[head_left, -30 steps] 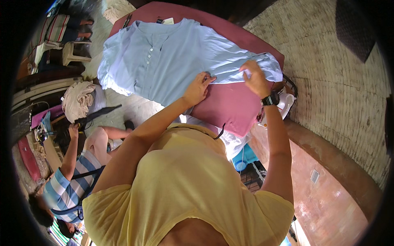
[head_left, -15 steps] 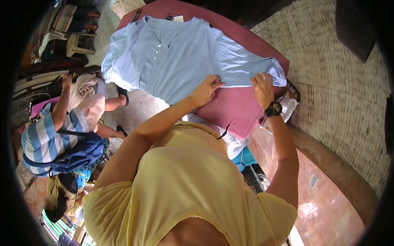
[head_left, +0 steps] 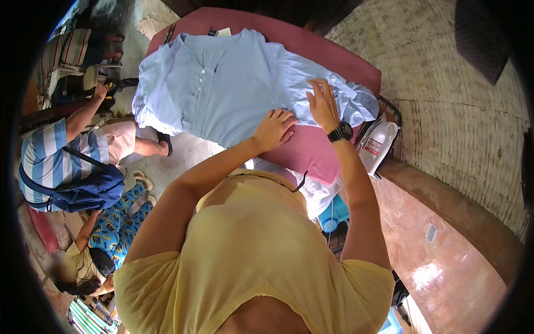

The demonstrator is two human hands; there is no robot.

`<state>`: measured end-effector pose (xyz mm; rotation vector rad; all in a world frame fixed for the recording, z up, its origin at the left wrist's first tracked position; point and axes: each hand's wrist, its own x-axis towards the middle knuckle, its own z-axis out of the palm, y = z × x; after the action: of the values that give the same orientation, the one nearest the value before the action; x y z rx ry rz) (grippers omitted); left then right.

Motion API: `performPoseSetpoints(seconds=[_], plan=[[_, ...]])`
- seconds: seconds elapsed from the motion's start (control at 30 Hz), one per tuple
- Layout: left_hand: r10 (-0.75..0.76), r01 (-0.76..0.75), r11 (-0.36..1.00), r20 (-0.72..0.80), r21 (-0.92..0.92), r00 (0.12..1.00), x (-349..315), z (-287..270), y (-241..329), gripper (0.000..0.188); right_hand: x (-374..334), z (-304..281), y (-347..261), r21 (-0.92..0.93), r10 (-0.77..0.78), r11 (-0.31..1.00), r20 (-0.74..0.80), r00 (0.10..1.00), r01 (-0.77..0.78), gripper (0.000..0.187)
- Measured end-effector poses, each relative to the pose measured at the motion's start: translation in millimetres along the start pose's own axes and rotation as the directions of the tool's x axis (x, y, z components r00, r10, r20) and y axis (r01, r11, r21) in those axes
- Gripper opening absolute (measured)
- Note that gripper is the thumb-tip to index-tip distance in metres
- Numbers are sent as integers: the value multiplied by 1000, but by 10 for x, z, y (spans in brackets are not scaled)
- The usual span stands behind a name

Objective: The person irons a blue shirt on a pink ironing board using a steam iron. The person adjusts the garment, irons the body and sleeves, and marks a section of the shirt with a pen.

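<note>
A light blue buttoned shirt [head_left: 233, 83] is spread on a dark pink padded ironing board [head_left: 311, 153], its neckline toward the far side. My left hand [head_left: 275, 129] rests at the shirt's near edge, by the underside of the sleeve, with the fingers extended. Flat on the sleeve [head_left: 297, 72] lies my right hand [head_left: 324, 104], fingers stretched out, just short of the rumpled cuff end [head_left: 359, 103]. A black watch [head_left: 340, 132] is on my right wrist. Neither hand grips anything.
A white iron [head_left: 379, 143] stands at the board's right end, by a dark metal frame. To the left are a person in a striped shirt [head_left: 47, 161] with a blue bag and another in blue patterned trousers [head_left: 114, 228]. A pale textured surface [head_left: 439, 94] lies beyond the right side.
Both hands have let go of the sleeve's edge and now lie flat. The right hand moved left and farther onto the sleeve. The cuff now shows its button side. The striped-shirt person shifted.
</note>
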<state>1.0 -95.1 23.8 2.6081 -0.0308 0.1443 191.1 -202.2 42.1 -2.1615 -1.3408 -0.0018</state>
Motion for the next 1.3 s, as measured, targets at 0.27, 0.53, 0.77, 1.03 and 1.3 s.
performPoseSetpoints(seconds=[0.27,0.53,0.77,1.03,1.3], plan=[[61,-62,998,-70,-16,996,13,39,116,36,431,105,776,-436,184,864,-190,964,-251,27],[-125,81,990,-439,-116,890,1043,-565,-1036,25,106,311,167,25,-5,1000,-158,987,9,24],[-327,362,887,-163,286,931,1576,-683,-1570,35,-71,354,12,-198,72,975,-140,987,-99,44],[-93,215,952,-460,220,883,1549,-608,-1399,26,-2,321,-24,-321,205,921,-87,975,-223,55],[123,-73,971,-212,229,969,1137,-277,-820,61,-173,334,9,-303,112,948,17,994,-101,58]])
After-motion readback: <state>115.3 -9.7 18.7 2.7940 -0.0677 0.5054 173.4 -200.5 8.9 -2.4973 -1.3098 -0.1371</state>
